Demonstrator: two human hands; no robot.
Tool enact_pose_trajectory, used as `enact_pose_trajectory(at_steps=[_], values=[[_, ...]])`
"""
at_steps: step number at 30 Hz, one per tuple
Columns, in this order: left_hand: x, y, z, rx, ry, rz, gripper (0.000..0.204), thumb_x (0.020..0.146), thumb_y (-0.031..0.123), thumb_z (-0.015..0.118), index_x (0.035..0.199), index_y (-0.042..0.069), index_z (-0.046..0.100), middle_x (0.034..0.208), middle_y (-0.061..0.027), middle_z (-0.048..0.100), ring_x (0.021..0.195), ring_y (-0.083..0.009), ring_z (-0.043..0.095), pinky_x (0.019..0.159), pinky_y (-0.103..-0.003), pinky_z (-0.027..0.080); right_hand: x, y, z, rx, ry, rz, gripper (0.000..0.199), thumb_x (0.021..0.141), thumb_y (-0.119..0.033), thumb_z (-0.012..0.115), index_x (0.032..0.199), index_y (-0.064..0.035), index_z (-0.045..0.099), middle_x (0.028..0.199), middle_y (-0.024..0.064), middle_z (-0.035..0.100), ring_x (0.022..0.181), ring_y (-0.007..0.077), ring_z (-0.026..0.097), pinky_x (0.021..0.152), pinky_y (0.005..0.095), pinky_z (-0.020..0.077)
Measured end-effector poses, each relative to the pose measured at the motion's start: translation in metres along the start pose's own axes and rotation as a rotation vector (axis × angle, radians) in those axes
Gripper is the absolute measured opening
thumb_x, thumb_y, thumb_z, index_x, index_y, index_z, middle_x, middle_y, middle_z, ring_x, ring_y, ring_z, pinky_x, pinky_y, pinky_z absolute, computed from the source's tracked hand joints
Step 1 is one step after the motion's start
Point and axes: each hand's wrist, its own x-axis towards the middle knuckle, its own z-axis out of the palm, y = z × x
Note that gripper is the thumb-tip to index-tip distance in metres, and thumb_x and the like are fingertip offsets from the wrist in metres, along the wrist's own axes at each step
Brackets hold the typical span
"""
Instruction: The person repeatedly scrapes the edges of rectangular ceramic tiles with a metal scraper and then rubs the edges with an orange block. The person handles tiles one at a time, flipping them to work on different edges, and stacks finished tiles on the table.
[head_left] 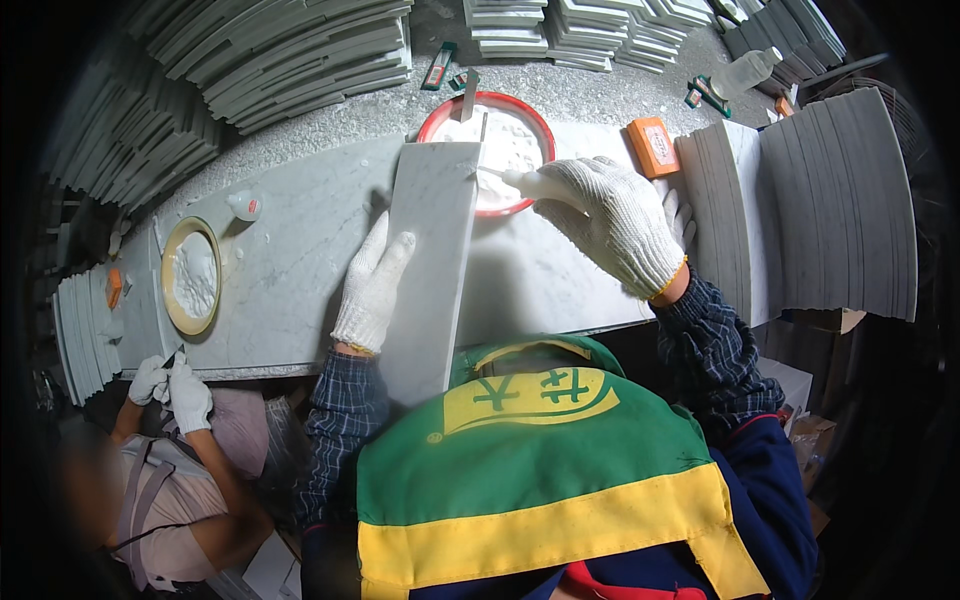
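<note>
My gloved left hand point(371, 290) grips a long white marble tile point(428, 250) by its left edge, thumb on the upper face and the other fingers partly behind it. The tile is tilted, its far end in front of a red-rimmed bowl point(546, 140) of white powder. A flat metal blade point(469, 95) stands at the bowl's far left rim. In my gloved right hand point(622, 222) is a small white squeeze bottle point(545, 188), fingers closed round it. Its thin nozzle points left, at the tile's far right corner; whether it touches, I cannot tell.
Marble tiles are stacked at the back point(300, 60) and right point(840, 200). An orange box point(652, 147) lies right of the bowl, a clear bottle point(745, 72) farther back. At left, a yellowish bowl point(169, 275) of white powder and a small white bottle point(244, 205); a co-worker's gloved hands point(180, 390) below.
</note>
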Motion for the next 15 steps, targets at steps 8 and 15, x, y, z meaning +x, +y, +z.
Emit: enact_pose_trajectory(at_steps=[8,15], values=[[0.0006,-0.0033,-0.0007,0.003,0.010,0.000,0.052,0.111,0.016,0.054,0.160,0.001,0.043,0.145,-0.0101,0.062,0.125,-0.0144,0.060,0.107,-0.029,0.049,0.0006,0.0001,0.0001,-0.003,-0.007,0.003,0.037,0.091,-0.008,0.073,0.127,-0.0174,0.075,0.096,0.0071,0.073,0.085,0.0268,0.072,0.076,0.0393,0.0565],[0.0009,-0.0009,-0.0003,0.018,-0.002,0.003,0.050,0.111,0.016,0.053,0.158,0.001,0.045,0.144,-0.0106,0.062,0.125,-0.0143,0.060,0.106,-0.029,0.049,0.0013,0.0034,0.0017,0.049,0.003,-0.002,0.037,0.093,-0.006,0.072,0.129,-0.0155,0.074,0.099,0.0091,0.073,0.088,0.0284,0.071,0.079,0.0402,0.0563]])
